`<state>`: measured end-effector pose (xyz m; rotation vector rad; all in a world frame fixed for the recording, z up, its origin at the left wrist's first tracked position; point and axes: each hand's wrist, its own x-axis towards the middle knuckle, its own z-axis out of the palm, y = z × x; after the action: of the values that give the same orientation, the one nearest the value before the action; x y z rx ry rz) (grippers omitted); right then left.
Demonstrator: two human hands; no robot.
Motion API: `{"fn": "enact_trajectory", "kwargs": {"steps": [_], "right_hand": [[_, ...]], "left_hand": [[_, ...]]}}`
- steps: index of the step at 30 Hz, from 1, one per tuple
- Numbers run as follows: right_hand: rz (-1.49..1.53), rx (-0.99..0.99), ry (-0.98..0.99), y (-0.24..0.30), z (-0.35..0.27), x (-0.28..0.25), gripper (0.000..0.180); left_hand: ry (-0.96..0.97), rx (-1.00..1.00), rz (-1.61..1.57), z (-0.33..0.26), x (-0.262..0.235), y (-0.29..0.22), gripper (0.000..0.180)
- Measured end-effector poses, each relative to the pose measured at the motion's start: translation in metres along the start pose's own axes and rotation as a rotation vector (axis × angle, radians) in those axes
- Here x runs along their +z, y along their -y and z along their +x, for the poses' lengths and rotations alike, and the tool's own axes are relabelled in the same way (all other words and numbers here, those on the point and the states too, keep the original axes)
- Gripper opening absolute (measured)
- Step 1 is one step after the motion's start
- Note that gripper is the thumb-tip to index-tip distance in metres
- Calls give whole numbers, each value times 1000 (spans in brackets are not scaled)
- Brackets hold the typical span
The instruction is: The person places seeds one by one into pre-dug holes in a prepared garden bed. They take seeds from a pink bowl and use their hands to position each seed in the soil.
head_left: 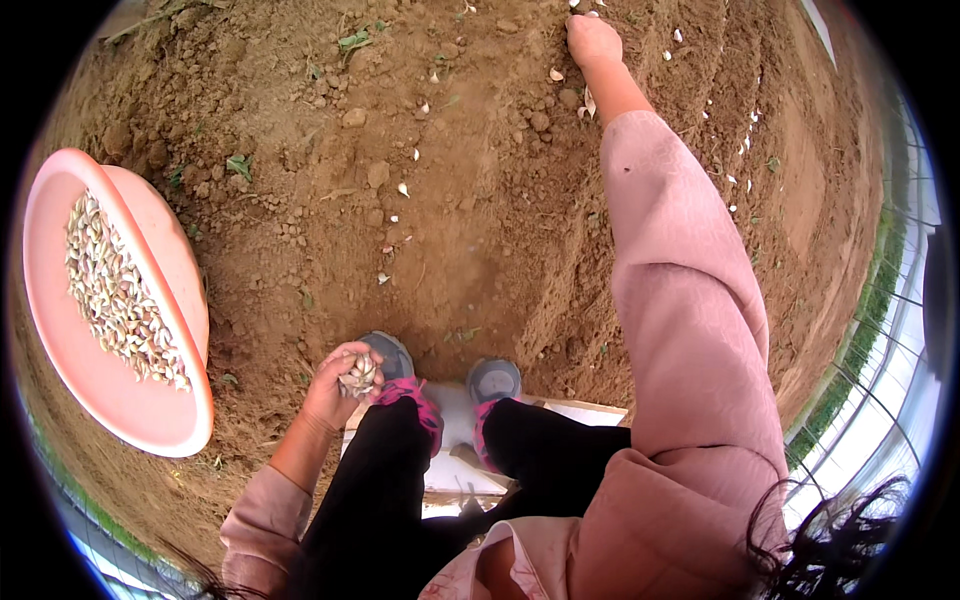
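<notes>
Near my left shoe, my left hand (335,385) is curled around a handful of garlic cloves (358,375). My right arm reaches far out to the top edge, where my right hand (594,42) is down at the soil with its fingers closed. A white garlic clove (573,3) shows at those fingertips, partly cut off by the picture's edge. Loose cloves (556,74) lie on the soil beside the right wrist. A line of spaced cloves (403,189) runs through the middle of the bed, and another line (733,180) lies to the right of my sleeve.
On the left a pink plastic basin (110,410) stands tilted, with many garlic cloves (115,290) inside. My grey shoes (494,380) are close together at a white board (590,410). Brown soil (480,200) has clods and small weeds. Wire mesh (880,370) borders the right side.
</notes>
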<state>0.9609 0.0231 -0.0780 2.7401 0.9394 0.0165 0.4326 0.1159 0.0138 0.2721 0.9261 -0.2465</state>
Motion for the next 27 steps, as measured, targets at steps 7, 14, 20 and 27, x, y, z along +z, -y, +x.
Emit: {"fn": "enact_trajectory", "kwargs": {"steps": [7,14,20,27], "right_hand": [[382,-39,114,15,-53,-51,24],[424,31,194,23,-77,-34,18],[352,28,145,11,-65,-31,16],[330,77,126,16,-50,-33,18]], "left_hand": [[-36,28,-27,-4,1,-1,22],[-6,37,-19,-2,2,1,23],[-4,27,-18,-3,4,1,22],[-6,50,-18,-1,5,-3,22]]}}
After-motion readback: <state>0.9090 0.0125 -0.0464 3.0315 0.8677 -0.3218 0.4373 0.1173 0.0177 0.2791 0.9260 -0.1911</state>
